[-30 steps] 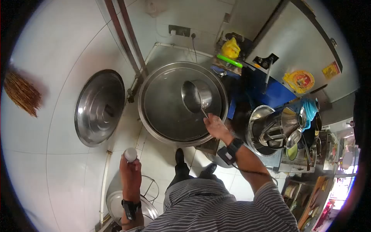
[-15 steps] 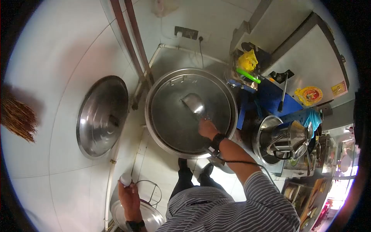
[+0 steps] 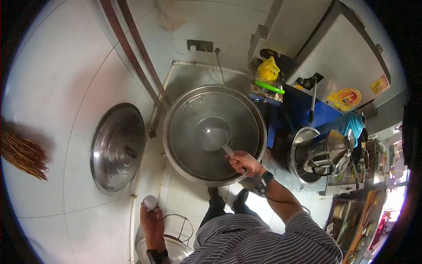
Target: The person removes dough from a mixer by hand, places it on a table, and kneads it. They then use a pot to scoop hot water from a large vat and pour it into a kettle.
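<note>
A large steel pot [image 3: 167,147] of greyish liquid stands in front of me. My right hand [image 3: 246,163] is closed around the flat handle of a big metal ladle [image 3: 212,133], above the pot's near right side. The ladle's round bowl lies over the middle of the pot, its hollow facing up. At the lower left, my left hand [image 3: 152,223] is closed on a small white object with a rounded top [image 3: 150,202]; its kind does not show. That hand is left of the pot, above a round metal lid [image 3: 175,251].
A steel lid [image 3: 118,147] leans against the left wall, near a straw broom [image 3: 24,152]. On the right are a steel basin [image 3: 307,132], a steel pitcher [image 3: 327,147], a yellow bag [image 3: 268,69] and a green-handled tool [image 3: 269,86]. Two brown poles [image 3: 138,50] stand behind.
My right hand has moved nearer to me and turned, bringing the ladle's hollow upward. My left hand still grips the white object. The whole view has shifted slightly.
</note>
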Demonstrator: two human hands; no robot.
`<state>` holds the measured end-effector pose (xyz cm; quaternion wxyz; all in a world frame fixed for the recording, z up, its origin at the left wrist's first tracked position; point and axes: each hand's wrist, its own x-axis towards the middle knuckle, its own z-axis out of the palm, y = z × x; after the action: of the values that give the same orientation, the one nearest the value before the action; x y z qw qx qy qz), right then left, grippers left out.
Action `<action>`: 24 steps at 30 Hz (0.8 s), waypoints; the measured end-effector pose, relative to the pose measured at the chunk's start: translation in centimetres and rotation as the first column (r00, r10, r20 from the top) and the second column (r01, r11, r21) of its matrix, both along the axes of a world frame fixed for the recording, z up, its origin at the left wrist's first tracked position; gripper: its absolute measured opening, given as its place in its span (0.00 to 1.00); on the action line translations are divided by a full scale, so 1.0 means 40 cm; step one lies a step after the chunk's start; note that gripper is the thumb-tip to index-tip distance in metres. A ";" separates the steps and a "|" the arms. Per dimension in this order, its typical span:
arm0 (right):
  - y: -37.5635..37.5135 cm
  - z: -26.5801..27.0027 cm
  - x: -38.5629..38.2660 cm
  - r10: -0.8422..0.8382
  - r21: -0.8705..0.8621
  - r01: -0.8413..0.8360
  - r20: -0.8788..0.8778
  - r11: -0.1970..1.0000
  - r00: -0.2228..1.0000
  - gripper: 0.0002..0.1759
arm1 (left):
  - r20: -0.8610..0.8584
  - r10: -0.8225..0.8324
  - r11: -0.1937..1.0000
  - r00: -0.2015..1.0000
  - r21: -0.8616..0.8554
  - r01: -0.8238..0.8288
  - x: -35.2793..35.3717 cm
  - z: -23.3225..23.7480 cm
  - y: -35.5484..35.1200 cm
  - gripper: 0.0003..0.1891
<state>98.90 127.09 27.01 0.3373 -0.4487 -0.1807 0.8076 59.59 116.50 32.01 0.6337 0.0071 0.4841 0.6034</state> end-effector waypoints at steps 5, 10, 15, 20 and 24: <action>-0.076 0.152 0.009 -0.074 0.027 0.074 -0.002 0.997 0.997 0.17 | 0.015 -0.093 0.994 0.996 0.066 0.091 0.024 -0.014 0.010 0.12; -0.159 0.284 0.038 -0.132 0.125 0.135 -0.031 0.983 0.991 0.15 | 0.034 -0.152 0.986 0.988 0.076 0.149 0.077 -0.004 0.025 0.11; -0.267 0.367 0.092 -0.171 0.173 0.181 -0.074 0.968 0.983 0.17 | 0.017 -0.163 0.986 0.987 0.044 0.162 0.154 0.009 0.038 0.14; -0.396 0.467 0.159 -0.254 0.165 0.263 -0.076 0.951 0.964 0.18 | -0.062 -0.263 0.961 0.963 0.069 0.267 0.217 0.019 0.038 0.13; -0.507 0.563 0.206 -0.413 0.132 0.432 -0.149 0.892 0.899 0.18 | -0.052 -0.312 0.944 0.949 0.098 0.315 0.284 0.023 0.043 0.14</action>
<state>107.14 106.81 49.52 0.5500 -0.4005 -0.1238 0.7224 70.95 118.21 32.92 0.7116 0.1281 0.4556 0.5193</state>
